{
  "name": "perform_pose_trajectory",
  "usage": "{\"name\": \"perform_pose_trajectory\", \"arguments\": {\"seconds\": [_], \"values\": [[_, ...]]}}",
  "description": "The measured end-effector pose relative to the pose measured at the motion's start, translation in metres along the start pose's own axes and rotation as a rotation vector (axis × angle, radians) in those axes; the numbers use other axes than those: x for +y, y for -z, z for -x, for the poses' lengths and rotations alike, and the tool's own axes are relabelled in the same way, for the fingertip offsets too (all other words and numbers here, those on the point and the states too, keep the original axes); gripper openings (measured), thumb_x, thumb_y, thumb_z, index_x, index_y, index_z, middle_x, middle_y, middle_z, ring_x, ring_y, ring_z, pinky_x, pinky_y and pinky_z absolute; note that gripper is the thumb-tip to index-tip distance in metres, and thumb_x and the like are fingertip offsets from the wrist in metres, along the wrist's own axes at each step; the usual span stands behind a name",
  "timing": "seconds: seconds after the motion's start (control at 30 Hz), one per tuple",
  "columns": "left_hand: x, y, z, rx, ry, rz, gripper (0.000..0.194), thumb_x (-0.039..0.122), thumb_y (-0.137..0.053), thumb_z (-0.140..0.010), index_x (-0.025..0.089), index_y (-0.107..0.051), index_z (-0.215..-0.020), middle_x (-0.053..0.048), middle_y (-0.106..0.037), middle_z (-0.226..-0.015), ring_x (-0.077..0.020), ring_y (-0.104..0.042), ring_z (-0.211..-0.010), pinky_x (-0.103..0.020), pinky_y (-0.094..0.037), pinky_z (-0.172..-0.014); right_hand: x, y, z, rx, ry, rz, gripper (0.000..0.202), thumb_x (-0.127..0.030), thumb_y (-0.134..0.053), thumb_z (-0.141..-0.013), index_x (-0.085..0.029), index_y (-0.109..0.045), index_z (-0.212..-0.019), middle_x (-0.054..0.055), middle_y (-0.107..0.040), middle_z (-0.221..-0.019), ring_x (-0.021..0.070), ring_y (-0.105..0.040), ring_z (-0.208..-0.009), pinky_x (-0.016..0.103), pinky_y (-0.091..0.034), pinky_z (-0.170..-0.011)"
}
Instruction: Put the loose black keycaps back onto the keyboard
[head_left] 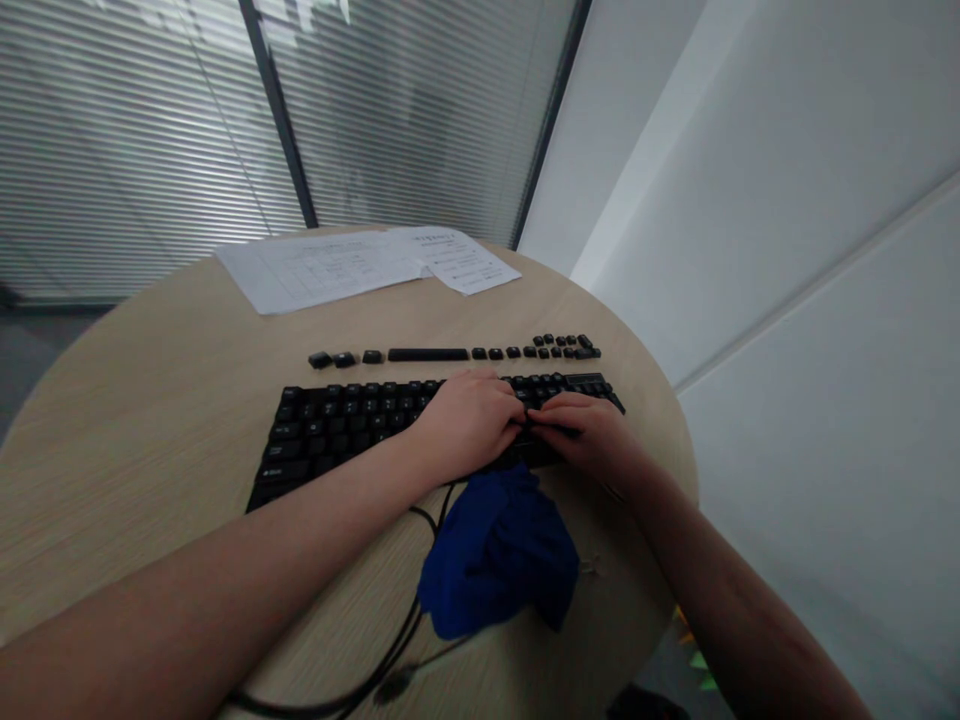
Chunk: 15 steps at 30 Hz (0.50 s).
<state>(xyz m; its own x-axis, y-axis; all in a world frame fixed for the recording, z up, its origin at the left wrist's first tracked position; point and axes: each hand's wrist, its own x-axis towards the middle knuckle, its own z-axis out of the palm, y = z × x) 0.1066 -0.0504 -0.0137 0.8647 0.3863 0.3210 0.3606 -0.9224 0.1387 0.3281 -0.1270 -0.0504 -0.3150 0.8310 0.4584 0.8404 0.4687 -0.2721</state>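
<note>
A black keyboard lies on the round table under both hands. My left hand rests over its middle-right part, fingers curled and closed; what they hold, if anything, is hidden. From the right, my right hand reaches over the keys with thumb and fingers pinched close together, its tips meeting the left fingertips. Anything in that pinch is too small to make out. A crumpled blue cloth lies just in front of the keyboard, below the hands. Behind the keyboard, loose black keycaps and a long space bar keycap form a row.
Printed paper sheets lie at the far side of the wooden table. A black cable loops at the front, beside a thin tool with a dark end. Small wire loops lie right of the cloth. A white wall stands close on the right.
</note>
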Motion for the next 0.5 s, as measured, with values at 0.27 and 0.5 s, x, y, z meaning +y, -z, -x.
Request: {"name": "perform_pose_trajectory", "arguments": {"seconds": [0.27, 0.5], "values": [[0.0032, -0.0018, -0.0023, -0.009, 0.026, -0.018, 0.014, 0.026, -0.066, -0.090, 0.019, -0.077, -0.086, -0.006, -0.074, -0.086, -0.0250, -0.066, -0.085, -0.039, -0.051, -0.081, 0.0000, 0.0004, -0.0014, 0.011, 0.016, -0.029, 0.021, -0.026, -0.061, -0.097, -0.026, -0.079, -0.108, 0.002, -0.073, -0.105, 0.0109, -0.070, -0.091, 0.021, -0.057, -0.082], [0.0040, 0.0012, -0.0010, -0.011, 0.074, 0.006, 0.013, 0.023, -0.067, -0.087, 0.024, -0.079, -0.090, -0.004, -0.075, -0.087, -0.0261, -0.066, -0.088, -0.040, -0.050, -0.081, -0.0005, -0.0003, -0.0023, 0.028, 0.020, -0.079, 0.015, -0.027, -0.064, -0.097, -0.025, -0.079, -0.101, 0.001, -0.073, -0.106, 0.0106, -0.070, -0.093, 0.021, -0.057, -0.084]]}}
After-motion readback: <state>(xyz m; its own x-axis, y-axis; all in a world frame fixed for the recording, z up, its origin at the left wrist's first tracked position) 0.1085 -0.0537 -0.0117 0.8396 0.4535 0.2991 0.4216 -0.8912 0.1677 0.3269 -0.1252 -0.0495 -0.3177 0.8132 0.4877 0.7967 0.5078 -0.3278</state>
